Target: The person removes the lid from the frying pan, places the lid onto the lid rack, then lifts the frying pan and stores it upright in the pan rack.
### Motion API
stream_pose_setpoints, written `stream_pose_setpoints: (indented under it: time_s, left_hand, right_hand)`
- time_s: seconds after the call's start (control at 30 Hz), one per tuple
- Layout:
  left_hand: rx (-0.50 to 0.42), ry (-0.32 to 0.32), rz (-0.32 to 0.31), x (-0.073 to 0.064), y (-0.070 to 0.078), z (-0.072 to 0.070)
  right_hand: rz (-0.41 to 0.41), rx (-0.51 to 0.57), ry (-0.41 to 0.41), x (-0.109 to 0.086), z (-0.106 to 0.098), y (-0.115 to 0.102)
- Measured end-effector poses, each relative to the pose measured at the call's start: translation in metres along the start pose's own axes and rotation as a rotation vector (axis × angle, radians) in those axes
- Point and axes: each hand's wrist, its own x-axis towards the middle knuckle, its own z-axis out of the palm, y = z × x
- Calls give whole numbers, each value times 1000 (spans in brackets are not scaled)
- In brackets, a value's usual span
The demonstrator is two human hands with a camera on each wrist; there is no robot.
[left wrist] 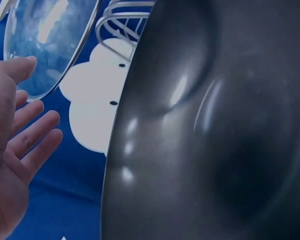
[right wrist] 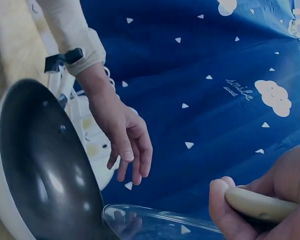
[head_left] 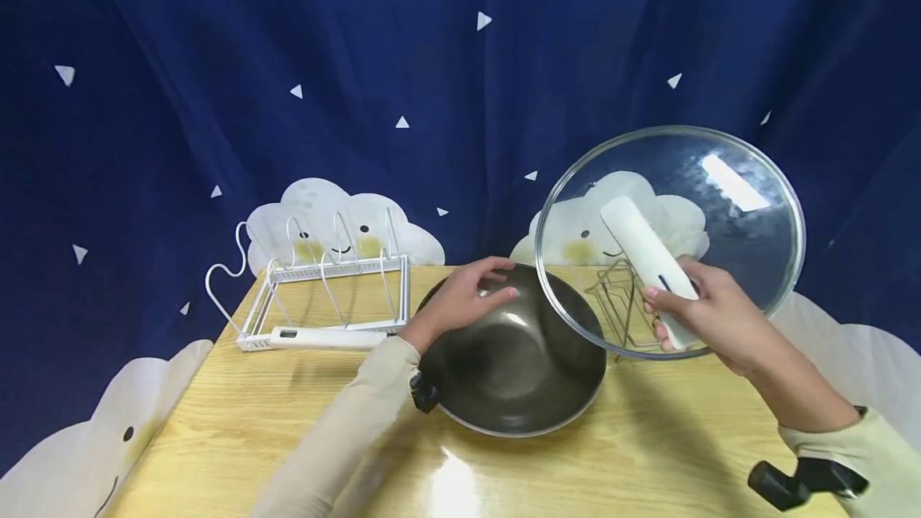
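A dark-lined wok (head_left: 514,374) with a white handle (head_left: 331,338) stands on the table. Its pale outer wall shows in the right wrist view. My right hand (head_left: 712,310) grips the long white handle (head_left: 640,250) of a round glass lid (head_left: 748,262), which is raised and tilted to the right of the wok. Over the wok's left rear side hovers my left hand (head_left: 468,298), fingers loosely bent and holding nothing. In the left wrist view that hand (left wrist: 15,145) appears apart from the wok (left wrist: 215,150).
A white wire rack (head_left: 248,330) with upright loops stands at the left rear, behind the wok's handle. Through the lid, a smaller metal wire rack (head_left: 622,302) shows at the right. The wooden table (head_left: 237,430) ends at a blue curtain (head_left: 432,46) with clouds.
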Motion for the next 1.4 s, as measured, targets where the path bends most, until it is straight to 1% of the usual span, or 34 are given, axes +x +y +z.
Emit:
stream_pose_setpoints:
  time_s: [0.1,0.2,0.33,0.43,0.5,0.6,0.77,0.83,0.97,1.13,1.3,1.4]
  left_hand:
    - [-8,-11,21,10,2,10]
    - [-27,-4,38,21,4,19]
    - [-60,13,40,37,7,30]
    - [-67,20,37,46,8,39]
    - [-68,25,32,50,7,44]
    - [-75,53,19,55,5,52]
    - [-148,112,-9,62,-3,67]
    - [-182,126,-13,65,-6,73]
    - [-211,148,-20,71,-10,82]
    - [-193,160,-45,80,-8,90]
    - [-171,176,-32,92,-2,97]
    - [-161,184,-33,100,1,104]
  right_hand:
    - [-28,-94,36,-2,-5,0]
    - [-31,-172,64,-2,-11,-2]
    - [-23,-216,84,-2,-18,-6]
    - [-24,-237,92,-5,-23,-8]
    - [-27,-254,95,-7,-26,-10]
    - [-21,-293,103,-9,-30,-12]
    - [12,-358,126,-13,-35,-16]
    - [25,-380,131,-15,-37,-17]
    - [51,-445,147,-17,-41,-20]
    - [79,-496,176,-17,-44,-21]
    - [74,-519,194,-19,-48,-21]
    - [73,-529,201,-19,-49,-21]
